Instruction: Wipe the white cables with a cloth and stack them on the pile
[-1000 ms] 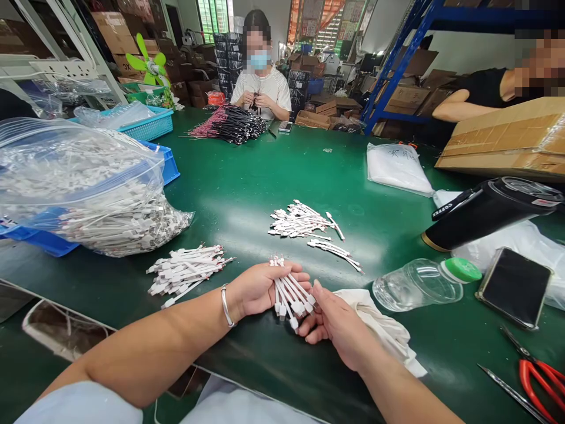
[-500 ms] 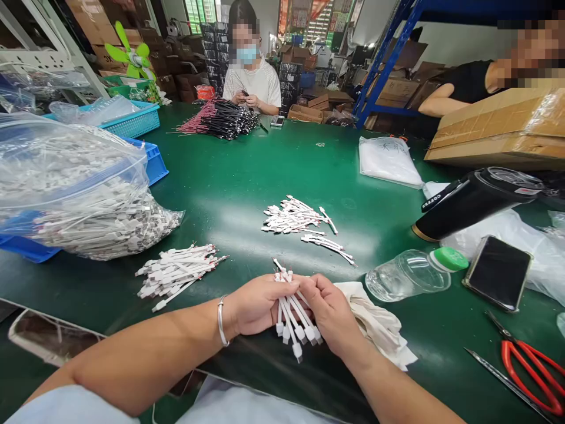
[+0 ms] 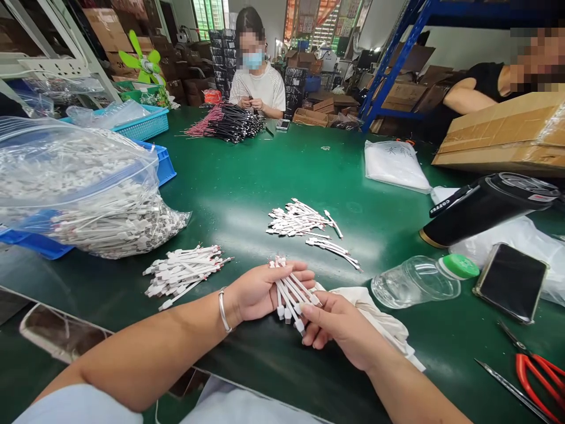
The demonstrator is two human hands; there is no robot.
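Note:
A bunch of short white cables (image 3: 288, 299) with block-shaped plugs and thin reddish wire ends lies across the palm of my left hand (image 3: 258, 292). The left thumb presses down near the wire ends. My right hand (image 3: 338, 318) has its thumb and fingers closed on the plug ends at the bunch's right side. How many cables it pinches is hidden. Left of my hands sits a pile of similar white cables (image 3: 183, 272). Farther forward are another white cable pile (image 3: 298, 219) and a small row of cables (image 3: 336, 249).
A bulging clear bag of cables (image 3: 119, 218) stands at left. On the right are a cloth (image 3: 386, 324), a green-capped bottle (image 3: 417, 282), a phone (image 3: 512, 281), a black tumbler (image 3: 488, 206), red-handled pliers (image 3: 536, 371) and tweezers (image 3: 507, 386). A person (image 3: 258, 88) handles black-and-red wires (image 3: 229, 122) across the table.
My right hand has moved from the wire ends down to the plug ends of the bunch. The left fingers have opened out flatter beneath the cables. The view has shifted slightly.

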